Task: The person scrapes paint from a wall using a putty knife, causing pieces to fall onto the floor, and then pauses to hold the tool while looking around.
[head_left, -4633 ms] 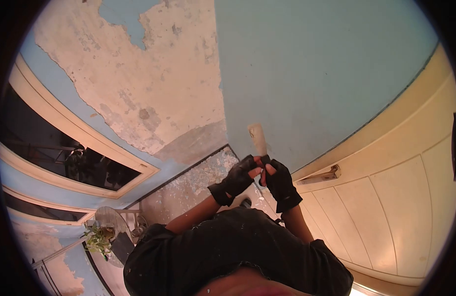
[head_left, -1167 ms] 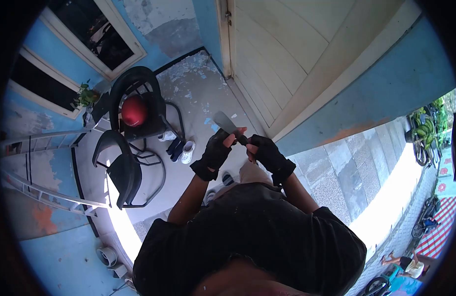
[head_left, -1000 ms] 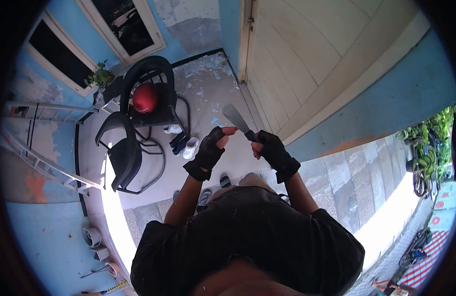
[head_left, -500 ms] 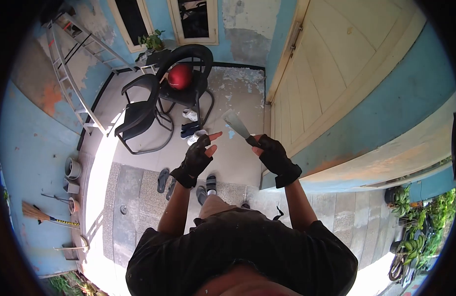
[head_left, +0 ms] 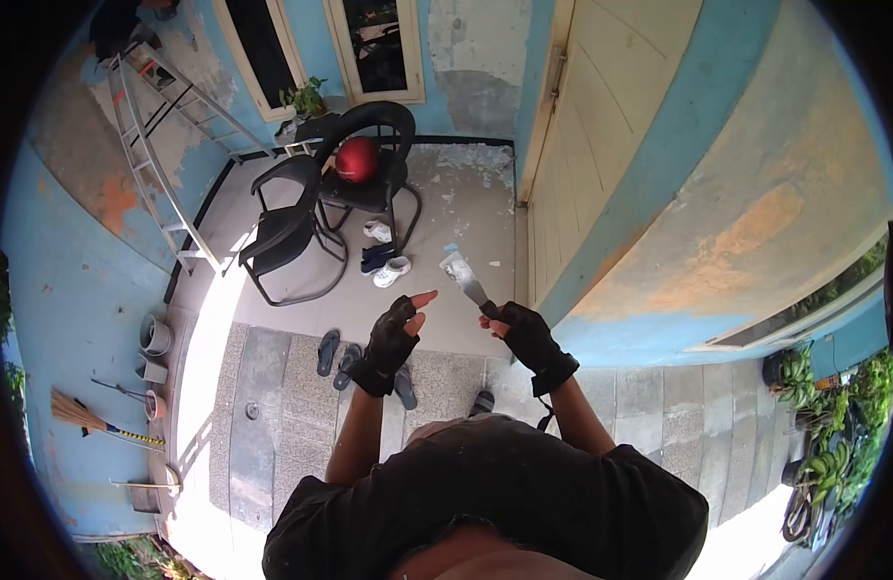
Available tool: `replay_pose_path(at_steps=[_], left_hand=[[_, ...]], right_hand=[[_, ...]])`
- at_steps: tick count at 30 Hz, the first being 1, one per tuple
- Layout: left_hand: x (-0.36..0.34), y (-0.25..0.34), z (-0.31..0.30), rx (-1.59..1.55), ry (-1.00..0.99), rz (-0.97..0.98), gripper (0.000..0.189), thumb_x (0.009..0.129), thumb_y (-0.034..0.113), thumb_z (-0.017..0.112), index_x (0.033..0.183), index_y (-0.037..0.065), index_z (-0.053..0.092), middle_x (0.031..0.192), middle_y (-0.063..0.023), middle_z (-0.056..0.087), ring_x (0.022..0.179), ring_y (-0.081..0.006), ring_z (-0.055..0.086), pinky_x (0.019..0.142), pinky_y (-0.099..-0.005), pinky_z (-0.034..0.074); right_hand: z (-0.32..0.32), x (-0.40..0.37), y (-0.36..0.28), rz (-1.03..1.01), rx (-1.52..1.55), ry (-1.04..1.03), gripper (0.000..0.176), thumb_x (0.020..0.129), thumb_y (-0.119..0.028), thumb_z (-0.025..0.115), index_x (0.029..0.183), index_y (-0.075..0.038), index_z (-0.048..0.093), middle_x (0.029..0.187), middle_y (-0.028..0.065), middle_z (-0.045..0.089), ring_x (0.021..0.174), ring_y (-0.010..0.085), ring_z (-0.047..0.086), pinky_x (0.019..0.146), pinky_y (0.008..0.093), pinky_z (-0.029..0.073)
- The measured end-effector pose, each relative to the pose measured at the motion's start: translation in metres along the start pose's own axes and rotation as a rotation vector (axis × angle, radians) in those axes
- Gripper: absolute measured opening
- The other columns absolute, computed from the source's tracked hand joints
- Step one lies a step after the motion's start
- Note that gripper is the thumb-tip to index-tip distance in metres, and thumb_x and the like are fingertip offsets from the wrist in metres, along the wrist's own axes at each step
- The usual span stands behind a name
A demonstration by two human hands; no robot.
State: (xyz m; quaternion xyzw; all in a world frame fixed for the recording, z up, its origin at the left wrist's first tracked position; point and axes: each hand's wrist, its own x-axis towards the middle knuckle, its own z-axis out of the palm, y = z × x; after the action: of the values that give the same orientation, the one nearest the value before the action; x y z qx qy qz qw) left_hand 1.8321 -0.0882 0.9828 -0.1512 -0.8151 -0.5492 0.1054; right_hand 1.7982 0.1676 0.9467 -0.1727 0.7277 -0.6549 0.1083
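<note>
My right hand, in a black fingerless glove, is wrapped round the dark handle of a putty knife. Its broad metal blade points up and to the left, with pale smears on it. Across from it, my left hand, gloved the same way, holds nothing. The index finger stretches toward the blade and the thumb stands apart, short of touching it. Below the blade lies the tiled floor, where paint flakes are strewn along the far wall.
Black chairs stand ahead, one bearing a red helmet. Shoes and sandals lie on the floor. A person is on the aluminium ladder at far left. A cream door and patchy wall rise on the right. A broom leans left.
My view has shifted and turned, showing more of the right-hand wall. Both hands sit slightly lower in the picture. The putty knife stays in my right hand; its blade has turned and catches light.
</note>
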Motion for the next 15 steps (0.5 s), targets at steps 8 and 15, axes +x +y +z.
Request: replay_pose_path(at_steps=[8, 15], left_hand=[[-0.03, -0.002, 0.03, -0.227, -0.009, -0.014, 0.031, 0.096, 0.019, 0.045, 0.118, 0.001, 0.058, 0.116, -0.0143, 0.061, 0.109, -0.0245, 0.058, 0.095, -0.0326, 0.041], [-0.052, 0.028, 0.1, -0.27, -0.05, -0.025, 0.033, 0.095, 0.019, 0.046, 0.119, -0.001, 0.056, 0.113, -0.0152, 0.061, 0.108, -0.0264, 0.058, 0.093, -0.0328, 0.042]], right_hand=[[-0.002, -0.06, -0.016, 0.054, -0.17, -0.025, 0.018, 0.091, -0.019, 0.056, 0.093, -0.003, 0.063, 0.083, 0.0044, 0.064, 0.079, 0.012, 0.061, 0.07, 0.0264, 0.049], [-0.033, -0.089, -0.013, 0.04, 0.141, -0.11, 0.018, 0.091, -0.016, 0.056, 0.095, 0.001, 0.057, 0.08, 0.0063, 0.063, 0.075, 0.0129, 0.061, 0.068, 0.0263, 0.05]])
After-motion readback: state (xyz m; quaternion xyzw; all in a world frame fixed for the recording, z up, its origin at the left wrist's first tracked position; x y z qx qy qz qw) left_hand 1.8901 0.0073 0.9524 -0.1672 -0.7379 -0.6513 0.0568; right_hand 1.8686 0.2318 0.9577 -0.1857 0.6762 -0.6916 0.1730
